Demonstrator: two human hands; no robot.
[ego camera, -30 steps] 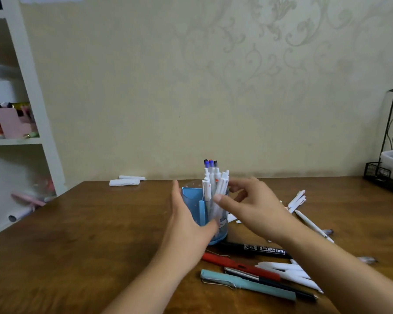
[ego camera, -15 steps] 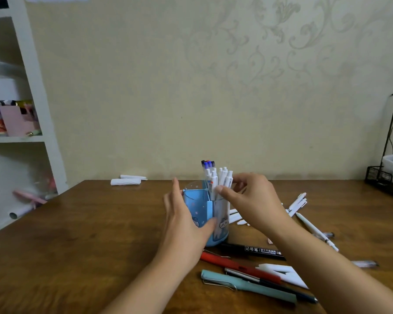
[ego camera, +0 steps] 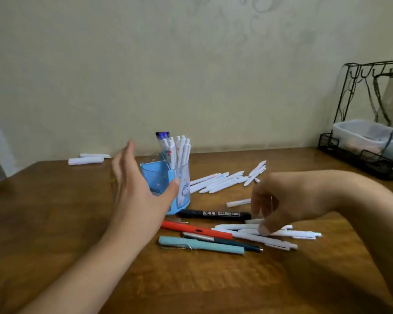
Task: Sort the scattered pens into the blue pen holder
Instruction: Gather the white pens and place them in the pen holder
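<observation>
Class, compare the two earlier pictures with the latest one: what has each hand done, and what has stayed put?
The right hand has left the pens in the pen holder and dropped to the white pens on the table, fingers closing on them. The left hand opened slightly beside the holder. Holder, black marker and red pen stayed put.

A brown wooden table (ego camera: 55,223) is carrying everything. The blue pen holder (ego camera: 166,189) is standing near its middle. At 3 o'clock from it white pens (ego camera: 222,181) are lying in a loose fan; at 5 o'clock a black marker (ego camera: 213,214), a red pen (ego camera: 195,228), a teal pen (ego camera: 202,244) and more white pens (ego camera: 281,236) are lying. At 10 o'clock white rolls (ego camera: 85,160) are resting; at 2 o'clock a black wire rack (ego camera: 359,155) is standing.
</observation>
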